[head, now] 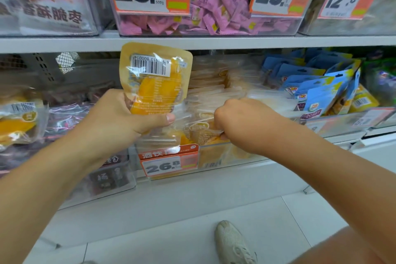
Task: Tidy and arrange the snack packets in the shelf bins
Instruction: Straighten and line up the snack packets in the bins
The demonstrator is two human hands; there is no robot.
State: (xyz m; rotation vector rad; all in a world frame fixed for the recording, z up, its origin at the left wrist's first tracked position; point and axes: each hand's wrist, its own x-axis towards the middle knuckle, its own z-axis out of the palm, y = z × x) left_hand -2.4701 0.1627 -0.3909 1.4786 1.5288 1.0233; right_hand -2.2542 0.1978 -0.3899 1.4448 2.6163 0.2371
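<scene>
My left hand (pixel 120 113) grips a yellow dried-mango packet (pixel 155 77) by its lower end and holds it upright, barcode side toward me, in front of the middle shelf. Below and right of it a clear bin (pixel 214 158) holds several more mango packets (pixel 205 96) standing in rows. My right hand (pixel 242 123) reaches into that bin with curled fingers and pinches the top edge of a front packet (pixel 201 130). Its fingertips are hidden behind the packets.
A 26.8 price tag (pixel 169 162) hangs on the bin's front. Blue Dole pouches (pixel 317 90) fill the bin to the right, dark packets (pixel 68 122) the bin to the left. Pink sweets (pixel 214 6) fill an upper-shelf bin. My shoe (pixel 233 242) stands on the tiled floor.
</scene>
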